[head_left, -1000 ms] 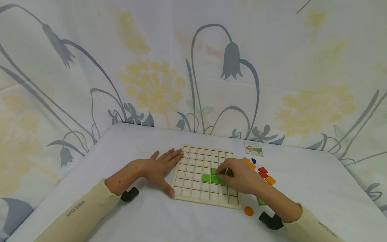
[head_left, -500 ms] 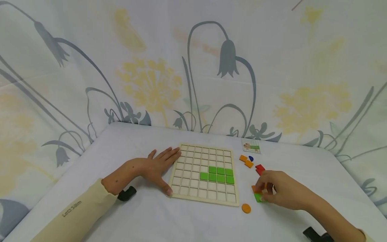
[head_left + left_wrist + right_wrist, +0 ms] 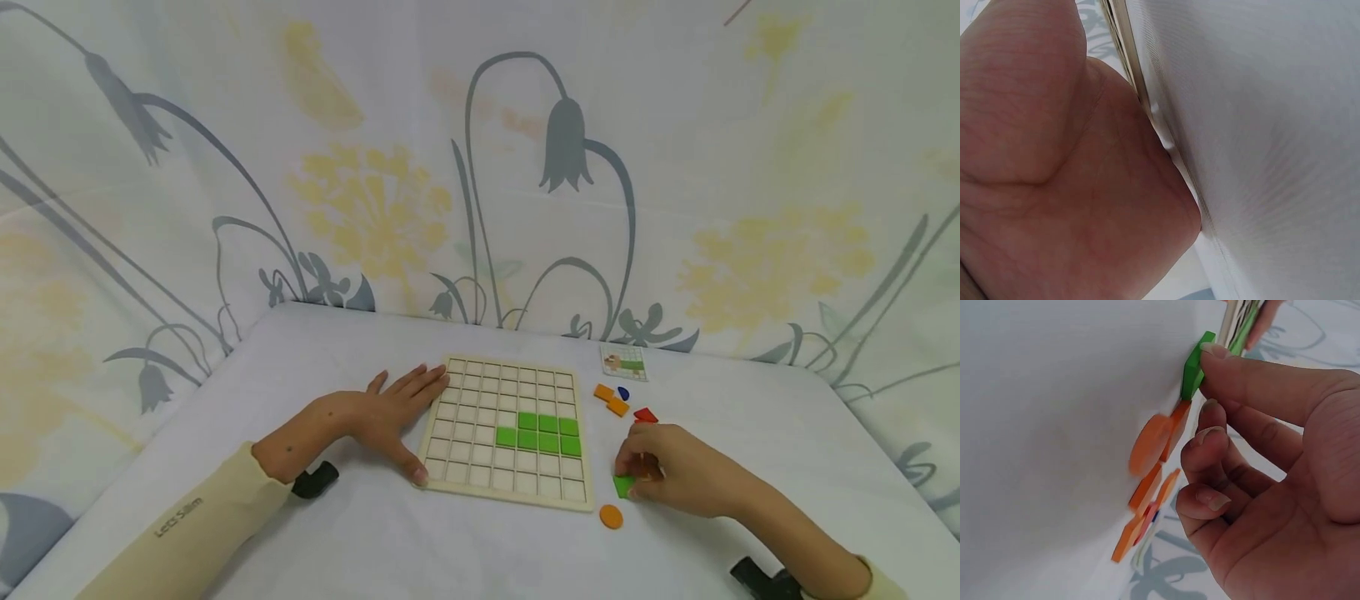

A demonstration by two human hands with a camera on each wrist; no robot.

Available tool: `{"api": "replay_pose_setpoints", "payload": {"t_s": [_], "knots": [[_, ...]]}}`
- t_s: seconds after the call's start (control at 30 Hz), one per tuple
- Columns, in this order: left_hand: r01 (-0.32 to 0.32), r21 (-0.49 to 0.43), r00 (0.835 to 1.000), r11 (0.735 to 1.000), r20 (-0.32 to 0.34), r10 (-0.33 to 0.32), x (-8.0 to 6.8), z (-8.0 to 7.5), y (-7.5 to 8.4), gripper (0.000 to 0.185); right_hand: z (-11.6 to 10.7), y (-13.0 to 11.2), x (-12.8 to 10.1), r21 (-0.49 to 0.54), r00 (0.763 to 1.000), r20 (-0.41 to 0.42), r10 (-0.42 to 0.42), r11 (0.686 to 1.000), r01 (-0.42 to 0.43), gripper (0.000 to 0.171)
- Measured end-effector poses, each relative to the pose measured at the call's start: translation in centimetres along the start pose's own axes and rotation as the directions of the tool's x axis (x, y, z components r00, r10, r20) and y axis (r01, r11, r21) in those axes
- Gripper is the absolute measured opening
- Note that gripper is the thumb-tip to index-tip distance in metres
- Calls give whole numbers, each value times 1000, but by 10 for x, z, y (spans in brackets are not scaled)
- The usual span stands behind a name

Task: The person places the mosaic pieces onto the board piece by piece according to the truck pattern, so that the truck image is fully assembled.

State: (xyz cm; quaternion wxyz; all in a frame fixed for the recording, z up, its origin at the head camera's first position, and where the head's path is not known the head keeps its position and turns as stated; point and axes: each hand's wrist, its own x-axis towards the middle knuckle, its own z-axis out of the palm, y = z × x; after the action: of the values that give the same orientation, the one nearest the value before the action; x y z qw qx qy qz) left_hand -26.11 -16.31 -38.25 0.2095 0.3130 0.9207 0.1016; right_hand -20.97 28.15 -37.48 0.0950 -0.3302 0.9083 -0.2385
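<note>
A wooden grid board (image 3: 480, 433) lies on the white table, with several green tiles (image 3: 537, 432) set in two rows at its right middle. My left hand (image 3: 390, 417) lies flat on the table against the board's left edge, fingers straight and thumb at the near left corner. The left wrist view shows only the palm (image 3: 1054, 175) beside the board's rim (image 3: 1124, 37). My right hand (image 3: 628, 479) is right of the board and pinches a green square tile (image 3: 622, 486) low over the table. The right wrist view has the thumb (image 3: 1254, 381) on that green tile (image 3: 1192, 365).
An orange disc (image 3: 611, 517) lies near the board's near right corner. Behind the right hand lie orange tiles (image 3: 617, 407), a blue piece (image 3: 622, 392), a red tile (image 3: 645, 414) and a small pattern card (image 3: 623, 362). Flowered cloth walls surround the table.
My right hand left the board, where it was at the green rows, went right to the loose pieces, picked up a green tile and has shifted it slightly leftward. The left hand stayed put.
</note>
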Motion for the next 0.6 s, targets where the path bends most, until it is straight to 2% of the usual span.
{"api": "replay_pose_setpoints", "payload": {"t_s": [0.23, 0.43, 0.6], "knots": [[-4, 4, 1000, 1000, -4, 4, 0, 0, -1, 142, 4, -14, 16, 42, 998, 56, 29, 999, -31, 29], [-1, 7, 1000, 1000, -5, 1, 0, 0, -2, 142, -2, -28, 33, 89, 994, 94, -61, 995, 53, 26], [-10, 12, 1000, 1000, -2, 10, 0, 1, -2, 141, -9, -34, 55, 125, 989, 84, -119, 986, 108, 21]]}}
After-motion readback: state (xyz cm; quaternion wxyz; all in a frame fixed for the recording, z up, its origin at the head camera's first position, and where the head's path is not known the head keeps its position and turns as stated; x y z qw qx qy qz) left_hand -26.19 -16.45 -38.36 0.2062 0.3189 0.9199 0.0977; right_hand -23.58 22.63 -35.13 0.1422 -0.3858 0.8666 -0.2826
